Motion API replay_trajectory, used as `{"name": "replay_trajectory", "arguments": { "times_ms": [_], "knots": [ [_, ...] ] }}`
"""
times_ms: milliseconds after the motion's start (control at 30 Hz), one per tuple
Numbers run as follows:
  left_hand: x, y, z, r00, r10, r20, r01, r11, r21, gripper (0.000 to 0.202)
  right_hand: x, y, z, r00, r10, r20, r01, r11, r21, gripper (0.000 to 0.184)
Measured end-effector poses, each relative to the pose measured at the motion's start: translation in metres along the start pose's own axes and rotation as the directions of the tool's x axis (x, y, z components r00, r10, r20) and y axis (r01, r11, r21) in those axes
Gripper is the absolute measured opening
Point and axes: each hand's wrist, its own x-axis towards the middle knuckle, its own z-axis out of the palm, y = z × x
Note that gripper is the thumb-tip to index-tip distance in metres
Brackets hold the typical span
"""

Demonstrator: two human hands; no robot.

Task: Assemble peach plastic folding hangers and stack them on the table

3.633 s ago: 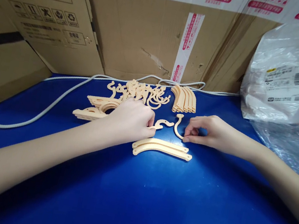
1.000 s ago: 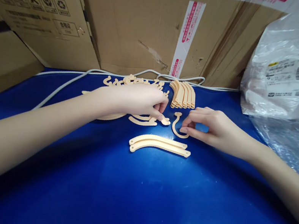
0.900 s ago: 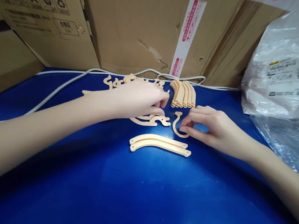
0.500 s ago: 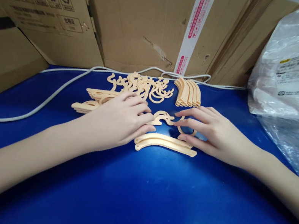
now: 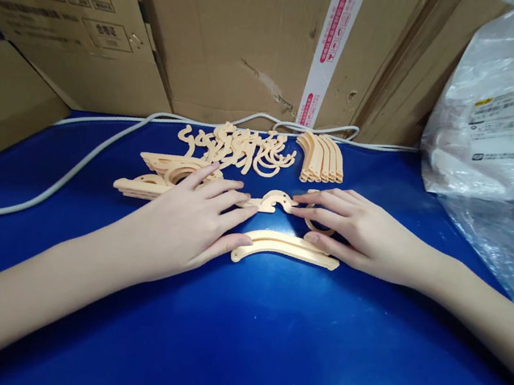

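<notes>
beige hook (image 5: 277, 196) between left hand (image 5: 192, 224), right hand (image 5: 369, 235); carton (image 5: 109, 70) reads "合格证".

Deep glossy blue, the table top (image 5: 251, 337) spreads under both hands. The curved piece (image 5: 265, 204) between the left hand (image 5: 186, 223) and right hand (image 5: 357, 230) is pale cream, matching the bars (image 5: 287, 249) below the fingertips. Past the fingers, white tape (image 5: 330, 59) printed red crosses brown cardboard (image 5: 247, 25); beyond the right hand, a whitish see-through bag (image 5: 453, 154) shows black barcode stripes.
</notes>
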Motion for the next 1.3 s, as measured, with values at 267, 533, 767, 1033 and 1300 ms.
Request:
{"name": "replay_trajectory", "arguments": {
  "times_ms": [267,533,767,1033,1300],
  "knots": [
    [0.0,0.0005,-0.0002,1.0,-0.009,-0.002,0.009,0.999,-0.036,0.052,0.0001,-0.0007,0.0003,1.0,0.005,-0.014,-0.004,1.0,0.024,0.04],
    [0.0007,-0.0017,0.0013,1.0,-0.018,0.015,0.019,0.998,-0.057,0.049,0.0001,-0.0009,0.0002,1.0,0.003,-0.027,-0.002,1.0,0.031,0.039],
    [0.0013,-0.0008,0.0011,1.0,-0.012,0.012,0.012,0.999,-0.03,0.049,-0.0007,0.0005,0.0006,1.0,0.003,-0.018,-0.003,1.0,0.005,0.044],
    [0.0012,0.0004,0.0011,1.0,0.0,0.003,0.0,1.0,0.003,0.056,0.0004,0.0001,0.0006,1.0,-0.007,-0.025,0.007,1.0,0.001,0.044],
    [0.0014,0.0017,-0.0008,1.0,-0.008,-0.013,0.008,0.999,0.032,0.06,-0.0003,-0.0002,-0.0014,0.999,0.02,-0.04,-0.021,1.0,-0.022,0.044]
  ]
}}
